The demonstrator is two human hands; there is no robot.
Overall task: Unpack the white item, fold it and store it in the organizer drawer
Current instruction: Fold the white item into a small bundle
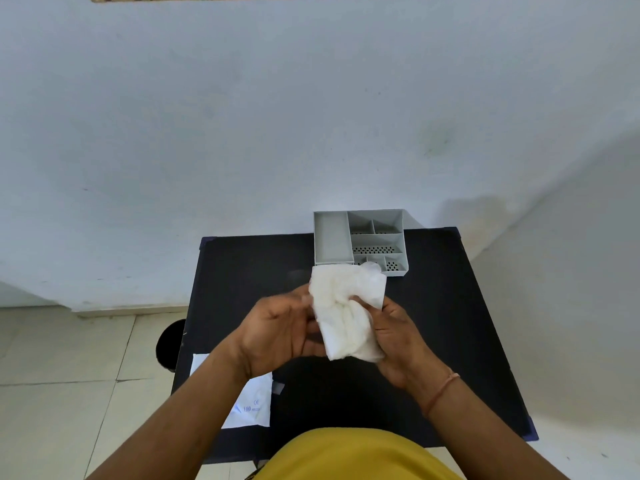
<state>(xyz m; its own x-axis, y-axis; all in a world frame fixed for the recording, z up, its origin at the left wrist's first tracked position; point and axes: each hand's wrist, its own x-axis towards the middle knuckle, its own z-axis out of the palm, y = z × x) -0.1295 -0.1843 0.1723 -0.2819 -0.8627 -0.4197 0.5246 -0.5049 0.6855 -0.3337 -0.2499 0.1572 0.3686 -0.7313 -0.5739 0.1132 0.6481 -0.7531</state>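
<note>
A crumpled white item (346, 313), partly inside a clear plastic wrapper, is held in the air over the middle of the black table (242, 271). My left hand (277, 334) grips its left side with fingers curled. My right hand (398, 341) holds its right side, thumb pressed into the material. The grey organizer (332, 237) stands at the table's far edge just beyond the white item, with several compartments, some with perforated floors. I cannot see its drawer from here.
A white packet (249, 403) with blue print lies at the table's near left edge, partly under my left forearm. A black round object (169, 341) stands on the tiled floor left of the table. A pale wall rises behind the table.
</note>
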